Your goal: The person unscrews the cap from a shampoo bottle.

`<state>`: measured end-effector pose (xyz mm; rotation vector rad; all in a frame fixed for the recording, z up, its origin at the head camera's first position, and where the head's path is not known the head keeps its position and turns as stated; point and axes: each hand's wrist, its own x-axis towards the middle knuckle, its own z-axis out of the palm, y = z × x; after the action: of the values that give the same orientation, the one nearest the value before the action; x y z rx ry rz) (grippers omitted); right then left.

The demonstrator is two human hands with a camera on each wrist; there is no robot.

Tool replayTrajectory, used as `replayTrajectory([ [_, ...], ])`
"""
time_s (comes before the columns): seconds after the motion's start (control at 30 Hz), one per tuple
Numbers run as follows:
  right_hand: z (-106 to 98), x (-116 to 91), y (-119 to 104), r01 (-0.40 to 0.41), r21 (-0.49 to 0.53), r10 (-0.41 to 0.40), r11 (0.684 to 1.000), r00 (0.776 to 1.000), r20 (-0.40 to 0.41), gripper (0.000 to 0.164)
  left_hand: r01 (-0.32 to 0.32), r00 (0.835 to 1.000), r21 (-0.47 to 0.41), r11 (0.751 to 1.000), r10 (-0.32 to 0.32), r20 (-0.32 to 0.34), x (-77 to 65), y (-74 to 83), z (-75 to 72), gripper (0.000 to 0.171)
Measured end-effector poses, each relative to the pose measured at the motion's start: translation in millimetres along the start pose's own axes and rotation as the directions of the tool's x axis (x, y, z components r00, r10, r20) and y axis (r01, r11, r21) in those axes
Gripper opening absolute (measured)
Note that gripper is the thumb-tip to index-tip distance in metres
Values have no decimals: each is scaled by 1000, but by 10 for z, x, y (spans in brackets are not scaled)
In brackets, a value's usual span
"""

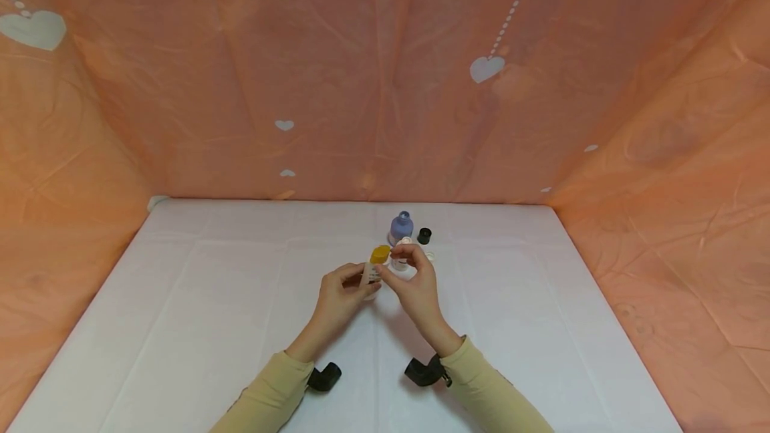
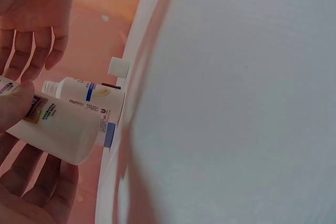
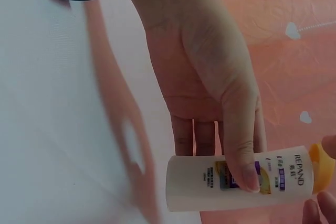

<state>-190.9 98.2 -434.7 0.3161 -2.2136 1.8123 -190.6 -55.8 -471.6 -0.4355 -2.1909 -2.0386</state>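
Observation:
Tilted off the table, a white lotion bottle [image 1: 370, 275] with a yellow cap [image 1: 380, 254] is between the two hands. My left hand [image 1: 338, 294] grips its body, thumb across the label in the right wrist view and fingers behind. My right hand [image 1: 419, 286] has its thumb and fingertips on either side of the yellow cap and pinches it; its other fingers curl loosely. Just beyond stands an uncapped white bottle [image 2: 79, 92], threaded neck showing, partly behind my right hand in the head view. A small white cap [image 2: 119, 67] lies beside it.
Farther back stands a blue bottle [image 1: 401, 228] with its neck uncapped, and a black cap [image 1: 424, 236] lies to its right. A white cloth [image 1: 228, 299] covers the table. Orange curtains [image 1: 337, 85] with white hearts enclose the back and sides.

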Motion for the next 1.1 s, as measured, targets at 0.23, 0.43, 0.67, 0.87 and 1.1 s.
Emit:
replayTrajectory([
  [0.23, -8, 15, -10, -2, -14, 3, 1000, 1000, 19, 36, -3, 1000, 25, 1000, 3, -1, 10, -81, 13, 31],
  [0.43, -15, 30, -17, 15, -50, -13, 999, 999, 36, 34, -20, 999, 75, 997, 22, -27, 45, -329, 32, 31],
  [0.67, -36, 39, -39, 40, -92, -35, 995, 998, 52, 29, -30, 999, 133, 991, 34, -26, 40, -366, 41, 30],
  [0.87, -58, 42, -65, 62, -94, -57, 994, 997, 58, 29, -15, 1000, 137, 991, 17, -15, 24, -369, 41, 30],
  [1.1, -92, 66, -88, 82, -90, -79, 993, 996, 43, 27, -7, 1000, 131, 991, 9, -17, 19, -370, 39, 30],
])
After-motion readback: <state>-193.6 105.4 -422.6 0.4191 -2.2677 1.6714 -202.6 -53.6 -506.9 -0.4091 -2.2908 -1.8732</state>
